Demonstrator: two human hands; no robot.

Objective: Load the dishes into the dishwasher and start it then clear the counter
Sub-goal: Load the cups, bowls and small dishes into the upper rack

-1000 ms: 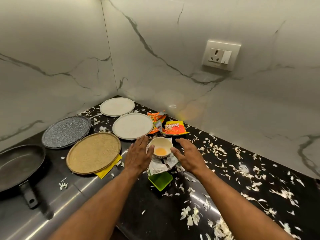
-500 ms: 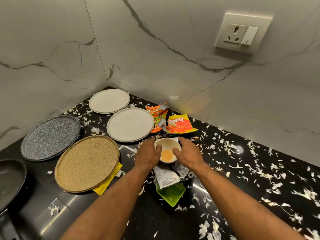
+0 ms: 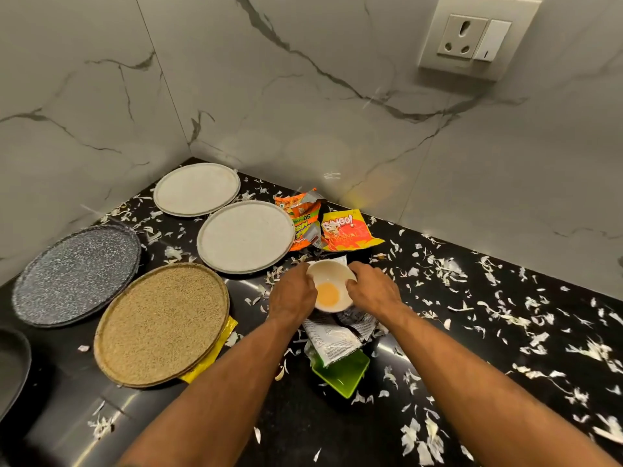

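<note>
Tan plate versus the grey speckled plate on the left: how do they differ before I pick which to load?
The tan plate is sandy brown with a raised rim; the grey speckled plate is dark with pale flecks. The tan plate lies nearer the person and partly covers a yellow wrapper; nothing shows under the grey one, which sits farther left toward the wall. Both are round, lie flat on the black counter, look alike in size, and neither hand touches them.

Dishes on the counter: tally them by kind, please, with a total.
Round plates: 4 (two white, one speckled grey, one tan)
Small white bowl: 1, held by the left hand and right hand
Green square dish: 1
Dark pan: 1, cut off at the edge
Total: 7
</note>
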